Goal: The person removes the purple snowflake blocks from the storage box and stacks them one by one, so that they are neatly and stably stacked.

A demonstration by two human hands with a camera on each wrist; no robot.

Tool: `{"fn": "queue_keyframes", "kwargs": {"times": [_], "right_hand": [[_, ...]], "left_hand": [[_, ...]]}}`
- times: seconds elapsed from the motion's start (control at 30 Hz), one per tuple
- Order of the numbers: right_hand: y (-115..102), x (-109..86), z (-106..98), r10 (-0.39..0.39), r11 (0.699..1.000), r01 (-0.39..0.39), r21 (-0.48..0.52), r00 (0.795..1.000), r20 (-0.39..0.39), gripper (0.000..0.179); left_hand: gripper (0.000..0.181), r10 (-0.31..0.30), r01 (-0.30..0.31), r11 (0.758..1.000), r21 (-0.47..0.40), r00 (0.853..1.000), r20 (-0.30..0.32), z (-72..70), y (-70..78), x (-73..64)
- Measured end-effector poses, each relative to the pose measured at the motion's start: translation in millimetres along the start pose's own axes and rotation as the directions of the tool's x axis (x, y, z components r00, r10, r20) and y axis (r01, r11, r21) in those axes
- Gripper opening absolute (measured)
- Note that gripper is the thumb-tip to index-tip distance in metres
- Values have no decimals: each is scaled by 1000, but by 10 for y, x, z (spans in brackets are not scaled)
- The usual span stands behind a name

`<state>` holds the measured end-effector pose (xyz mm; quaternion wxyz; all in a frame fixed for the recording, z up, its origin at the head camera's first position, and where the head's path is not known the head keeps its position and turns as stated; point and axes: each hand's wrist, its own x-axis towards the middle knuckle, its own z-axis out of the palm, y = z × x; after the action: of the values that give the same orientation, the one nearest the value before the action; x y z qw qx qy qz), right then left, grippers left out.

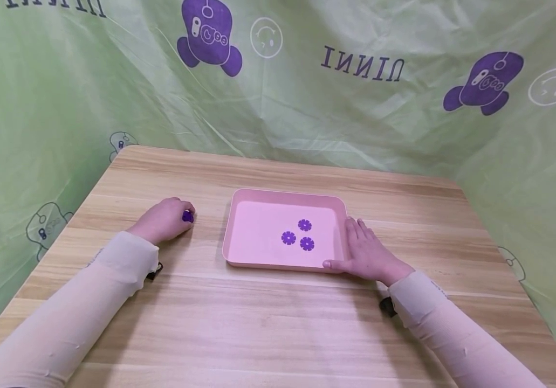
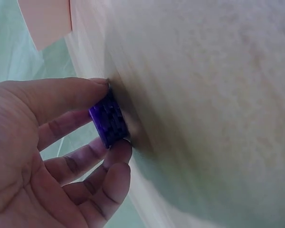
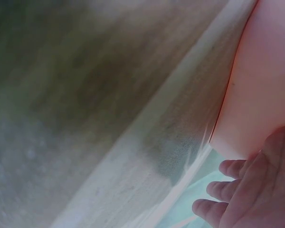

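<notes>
The table [image 1: 268, 328] is surfaced in pale wood grain, and its far left corner is rounded. Behind it and along both its sides, a creased, glossy green sheet [image 1: 404, 126] is hung. Beyond the table's far edge, two solid purple cartoon figures [image 1: 210, 32] are printed on the sheet, each accompanied by a white-outlined smiley face [image 1: 266, 37]. Dark capital lettering [image 1: 362, 63] is set between them. Left of the table, outlined cartoon figures [image 1: 47, 229] are shown, partly cut off by its edge.
</notes>
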<state>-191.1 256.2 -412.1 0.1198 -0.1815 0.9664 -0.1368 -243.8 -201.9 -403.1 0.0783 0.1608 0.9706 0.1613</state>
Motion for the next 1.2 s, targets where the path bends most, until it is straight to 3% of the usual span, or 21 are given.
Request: {"fn": "queue_keyframes", "kwargs": {"times": [0.23,0.37,0.77,1.2], "right_hand": [[8,0,-1,-13,1000,13,-4,1000,-3,125],[8,-4,-6,-12,1000,12,0,1000,-1,124],[11,-6,-12,-18,1000,18,-8,1000,-6,123],[2,-16,-20,-11,1000,11,-1,1000,2,124]], "left_hand": [[36,-65,65,997,45,998,-1,-12,59,-20],[35,-85,85,995,56,996,-4,-15,88,-14],[23,-58,58,998,38,998,-1,-17,114,9],[26,-54,54,998,24,998,17,-28,115,18]]}}
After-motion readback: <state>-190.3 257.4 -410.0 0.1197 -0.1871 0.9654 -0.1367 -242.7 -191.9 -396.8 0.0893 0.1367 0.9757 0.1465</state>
